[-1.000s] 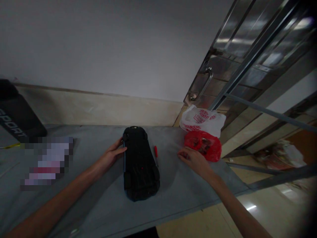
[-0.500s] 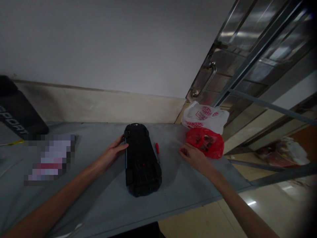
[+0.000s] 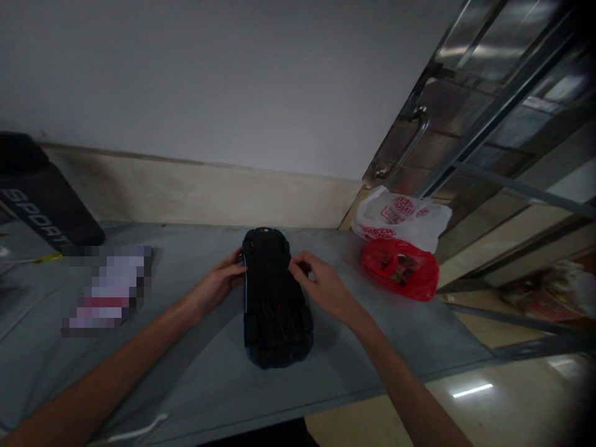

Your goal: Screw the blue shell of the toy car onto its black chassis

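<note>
A black toy car point(image 3: 274, 298) lies wheels-up on the grey-covered table, its underside facing me. A small red spot shows on that underside. My left hand point(image 3: 223, 276) grips the car's left edge, thumb over the rim and fingers along the side. At the opposite edge, my right hand point(image 3: 321, 282) is closed in a pinch, fingertips close over the car's right side. Whatever is between those fingertips, if anything, is too small or hidden to make out. The red-handled screwdriver is not visible now; my right hand covers that spot.
A red plastic bag point(image 3: 400, 270) and a white printed bag point(image 3: 403, 217) sit to the right, near a metal frame. At left are a black box marked SPORT point(image 3: 46, 205) and a blurred-out flat item point(image 3: 112, 288). A white cable point(image 3: 139, 428) lies near the front edge.
My right hand has moved left from beside the red bag to the car's right edge, covering the screwdriver. My left hand stays on the car. The whole view has shifted slightly.
</note>
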Demonstrator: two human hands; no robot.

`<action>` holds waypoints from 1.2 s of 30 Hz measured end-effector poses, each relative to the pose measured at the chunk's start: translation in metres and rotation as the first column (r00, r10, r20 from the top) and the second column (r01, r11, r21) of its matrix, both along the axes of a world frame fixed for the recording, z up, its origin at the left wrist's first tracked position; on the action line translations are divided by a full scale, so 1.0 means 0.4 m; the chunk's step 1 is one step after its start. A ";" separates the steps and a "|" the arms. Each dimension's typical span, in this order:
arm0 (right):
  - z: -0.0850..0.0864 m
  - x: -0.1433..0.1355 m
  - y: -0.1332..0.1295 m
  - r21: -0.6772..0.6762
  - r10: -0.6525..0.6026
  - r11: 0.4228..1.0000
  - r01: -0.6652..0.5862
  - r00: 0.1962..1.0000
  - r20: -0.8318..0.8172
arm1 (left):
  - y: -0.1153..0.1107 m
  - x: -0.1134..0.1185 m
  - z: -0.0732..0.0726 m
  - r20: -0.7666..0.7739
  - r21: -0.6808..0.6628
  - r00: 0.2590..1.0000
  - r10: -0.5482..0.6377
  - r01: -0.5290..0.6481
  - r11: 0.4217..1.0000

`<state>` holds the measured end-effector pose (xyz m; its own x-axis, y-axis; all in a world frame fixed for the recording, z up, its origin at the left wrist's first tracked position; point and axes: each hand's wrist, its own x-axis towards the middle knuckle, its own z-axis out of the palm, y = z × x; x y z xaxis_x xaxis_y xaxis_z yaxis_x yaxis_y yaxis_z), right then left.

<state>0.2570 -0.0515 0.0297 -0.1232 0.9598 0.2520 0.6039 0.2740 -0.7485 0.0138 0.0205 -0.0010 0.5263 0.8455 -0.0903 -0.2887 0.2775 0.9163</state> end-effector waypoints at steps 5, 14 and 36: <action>0.038 -0.088 0.051 0.075 0.142 0.984 -0.160 0.970 0.197 | -0.003 -0.001 0.004 0.011 -0.019 1.000 0.006 -0.006 1.000; 0.074 -0.139 0.081 0.079 0.276 0.928 -0.363 0.815 0.509 | 0.002 -0.004 -0.012 0.041 -0.074 0.998 0.042 -0.039 0.997; 0.072 -0.148 0.081 0.103 0.293 0.891 -0.442 0.733 0.614 | 0.002 0.002 -0.014 0.085 -0.130 0.993 0.077 -0.066 0.989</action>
